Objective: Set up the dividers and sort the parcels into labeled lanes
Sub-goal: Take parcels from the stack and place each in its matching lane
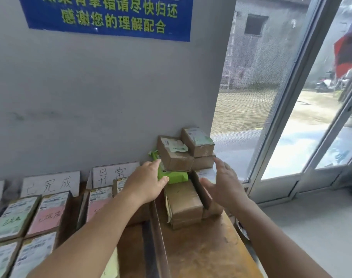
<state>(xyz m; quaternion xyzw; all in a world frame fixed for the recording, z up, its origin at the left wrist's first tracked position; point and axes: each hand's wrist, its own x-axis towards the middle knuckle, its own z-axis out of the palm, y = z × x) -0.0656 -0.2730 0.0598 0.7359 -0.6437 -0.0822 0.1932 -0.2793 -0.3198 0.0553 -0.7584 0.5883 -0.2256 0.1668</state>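
A pile of brown cardboard parcels [174, 155] leans against the grey wall at the table's far right, with a green soft parcel [176, 176] wedged in it and a larger brown box [184, 203] in front. My left hand [146, 182] rests against the green parcel's left end, thumb on it. My right hand [224, 182] hovers open at the pile's right side, touching nothing. A cardboard divider [158, 235] stands on edge left of the pile. Left of it, labelled parcels [48, 213] lie flat in lanes under handwritten white signs [50, 183].
The wooden table [207, 251] ends at the right beside a glass door [287, 109] and grey floor. A blue notice with green writing [111, 15] hangs on the wall above. A dark flat piece [200, 190] leans beside the brown box.
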